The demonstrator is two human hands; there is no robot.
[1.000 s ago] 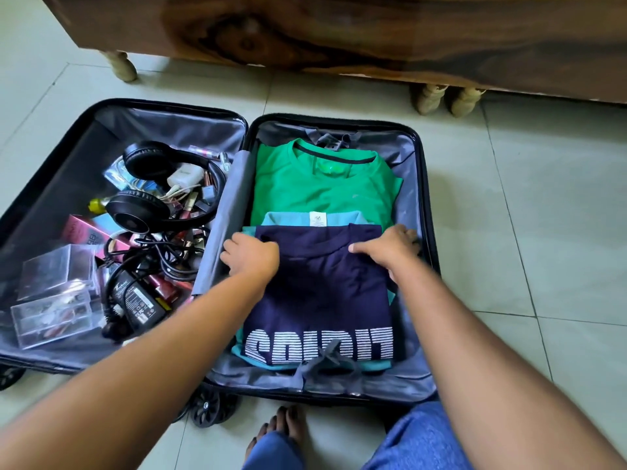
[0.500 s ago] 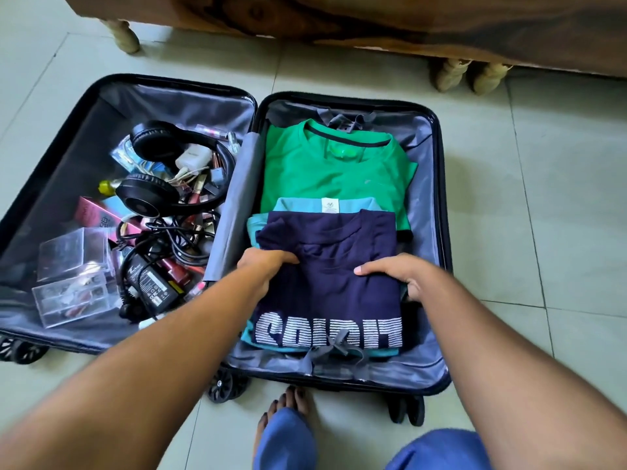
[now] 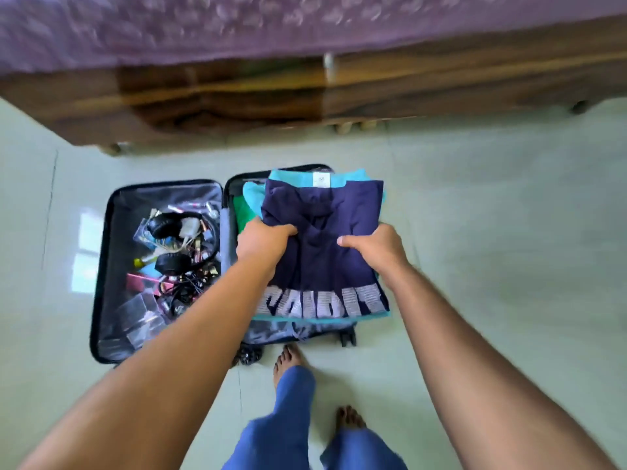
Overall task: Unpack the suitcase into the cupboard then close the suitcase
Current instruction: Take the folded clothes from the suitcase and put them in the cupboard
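**Folded shirts held above the open suitcase**

A pale tiled floor [image 3: 492, 232] runs under a dark wooden bed frame [image 3: 305, 93] with a purple cover [image 3: 237, 25] on top, all blurred; on the floor the suitcase [image 3: 105, 266] lies open in two halves. The left half holds black headphones [image 3: 176, 239], tangled cables and clear plastic boxes [image 3: 139, 313]; the right half shows a green shirt [image 3: 242, 212] at its left edge. Above that half the person holds a folded navy shirt [image 3: 322, 239] with pale lettering, stacked on a teal shirt [image 3: 295, 178]; the left hand [image 3: 261, 242] grips the stack's left side, thumb curled over the navy cloth; the right hand [image 3: 373, 247] grips the right side likewise, fingers tucked underneath. Bare feet and blue trousers [image 3: 291, 418] stand just before the suitcase.
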